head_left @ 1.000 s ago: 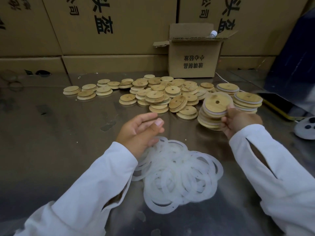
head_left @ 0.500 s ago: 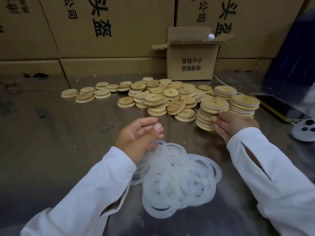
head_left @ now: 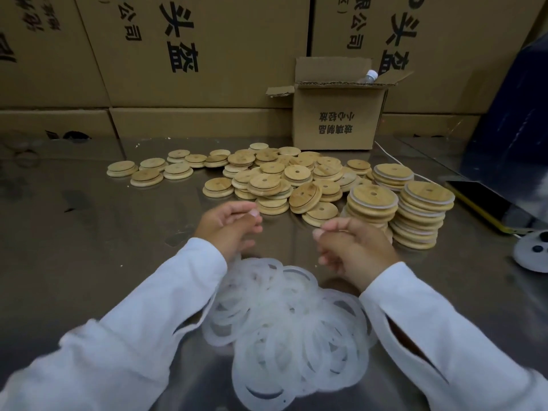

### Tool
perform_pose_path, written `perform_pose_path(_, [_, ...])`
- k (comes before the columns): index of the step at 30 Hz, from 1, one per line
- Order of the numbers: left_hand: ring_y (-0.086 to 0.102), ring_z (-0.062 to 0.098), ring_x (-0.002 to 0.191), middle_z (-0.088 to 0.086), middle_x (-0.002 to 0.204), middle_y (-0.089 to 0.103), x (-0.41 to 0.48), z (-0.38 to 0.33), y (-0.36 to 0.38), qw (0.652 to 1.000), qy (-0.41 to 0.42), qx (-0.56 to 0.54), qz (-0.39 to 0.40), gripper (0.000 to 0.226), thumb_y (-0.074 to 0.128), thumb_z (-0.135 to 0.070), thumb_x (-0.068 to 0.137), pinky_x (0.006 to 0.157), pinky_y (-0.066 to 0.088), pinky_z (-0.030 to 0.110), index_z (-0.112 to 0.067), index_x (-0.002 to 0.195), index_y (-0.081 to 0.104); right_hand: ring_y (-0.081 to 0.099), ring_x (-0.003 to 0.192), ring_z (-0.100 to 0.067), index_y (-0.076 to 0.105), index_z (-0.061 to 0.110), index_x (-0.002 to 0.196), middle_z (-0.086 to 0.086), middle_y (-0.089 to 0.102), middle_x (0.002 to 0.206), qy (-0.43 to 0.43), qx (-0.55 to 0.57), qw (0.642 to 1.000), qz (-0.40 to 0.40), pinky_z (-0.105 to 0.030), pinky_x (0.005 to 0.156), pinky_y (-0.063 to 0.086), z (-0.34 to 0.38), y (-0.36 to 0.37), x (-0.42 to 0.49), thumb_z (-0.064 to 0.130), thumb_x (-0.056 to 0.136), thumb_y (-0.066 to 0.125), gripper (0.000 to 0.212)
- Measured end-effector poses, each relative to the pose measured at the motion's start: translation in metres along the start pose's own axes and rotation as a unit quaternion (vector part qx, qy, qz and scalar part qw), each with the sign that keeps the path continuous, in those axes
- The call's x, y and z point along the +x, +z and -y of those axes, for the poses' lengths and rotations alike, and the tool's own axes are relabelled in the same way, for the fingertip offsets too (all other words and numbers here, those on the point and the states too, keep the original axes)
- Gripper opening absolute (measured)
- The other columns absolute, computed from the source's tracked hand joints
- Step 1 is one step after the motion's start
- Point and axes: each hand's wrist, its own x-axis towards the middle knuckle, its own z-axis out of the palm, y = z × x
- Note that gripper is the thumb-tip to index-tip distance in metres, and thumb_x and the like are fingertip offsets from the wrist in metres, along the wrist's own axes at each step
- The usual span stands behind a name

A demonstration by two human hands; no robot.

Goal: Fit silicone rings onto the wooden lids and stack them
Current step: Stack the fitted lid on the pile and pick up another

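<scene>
A heap of translucent white silicone rings lies on the steel table close in front of me. My left hand hovers at the heap's far edge with thumb and fingers pinched together; a blurred ring seems to hang beneath it. To its right, my right hand is held above the table with curled fingers and nothing visible in it. Behind it stand stacks of ringed wooden lids, a taller stack and a low one. Loose bare lids are spread farther back.
A small open carton with a bottle in it stands behind the lids, against a wall of big cartons. At the right lie a dark flat device with a yellow edge, a white round gadget and a white cable.
My right hand has let go of the lid it set on the near stack and drawn back toward the rings. My left hand has lifted slightly off the ring heap.
</scene>
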Motion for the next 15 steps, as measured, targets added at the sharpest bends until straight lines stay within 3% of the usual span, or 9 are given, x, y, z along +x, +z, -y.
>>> perform_pose_path(4, [0.06, 0.017, 0.07, 0.006, 0.081, 0.061, 0.055, -0.011, 0.002, 0.993, -0.099, -0.031, -0.055, 0.011, 0.053, -0.007, 0.09, 0.07, 0.05, 0.032, -0.012, 0.084, 0.06, 0.054, 0.041, -0.007, 0.058, 0.011, 0.083, 0.001, 0.057, 0.05, -0.002, 0.026, 0.999, 0.034, -0.017, 0.049, 0.044, 0.001, 0.002, -0.004, 0.005, 0.08, 0.064, 0.009])
perform_pose_path(5, [0.06, 0.019, 0.073, 0.008, 0.085, 0.06, 0.066, -0.013, 0.005, 0.989, -0.127, -0.035, -0.064, 0.008, 0.053, -0.011, 0.091, 0.072, 0.05, 0.033, -0.008, 0.091, 0.061, 0.054, 0.041, -0.007, 0.057, 0.01, 0.083, 0.0, 0.057, 0.049, -0.003, 0.036, 0.998, 0.044, -0.016, 0.047, 0.043, 0.002, 0.002, -0.005, 0.004, 0.08, 0.063, 0.009])
perform_pose_path(8, [0.06, 0.024, 0.087, 0.009, 0.102, 0.057, 0.09, -0.016, 0.017, 0.975, -0.214, 0.025, -0.056, 0.043, 0.055, -0.035, 0.09, 0.082, 0.047, 0.035, -0.005, 0.12, 0.051, 0.054, 0.044, -0.008, 0.058, 0.01, 0.085, 0.001, 0.057, 0.048, -0.002, 0.041, 0.997, 0.069, -0.02, 0.05, 0.042, 0.004, 0.002, -0.007, 0.005, 0.08, 0.063, 0.008])
perform_pose_path(11, [0.052, 0.017, 0.067, 0.006, 0.083, 0.053, 0.106, -0.015, 0.03, 0.965, -0.241, 0.092, -0.057, 0.055, 0.053, -0.048, 0.087, 0.074, 0.045, 0.031, -0.003, 0.118, 0.051, 0.054, 0.044, -0.008, 0.058, 0.009, 0.085, 0.0, 0.056, 0.049, 0.007, 0.046, 0.995, 0.085, -0.016, 0.047, 0.042, 0.004, 0.003, -0.007, 0.005, 0.08, 0.063, 0.008])
perform_pose_path(15, [0.05, 0.017, 0.068, 0.004, 0.076, 0.046, 0.115, -0.012, 0.038, 0.96, -0.235, 0.139, -0.058, 0.036, 0.055, -0.038, 0.089, 0.073, 0.043, 0.029, -0.005, 0.102, 0.052, 0.055, 0.043, -0.007, 0.058, 0.009, 0.083, -0.001, 0.057, 0.051, 0.01, 0.046, 0.995, 0.088, -0.015, 0.045, 0.041, 0.004, 0.003, -0.007, 0.006, 0.079, 0.063, 0.008])
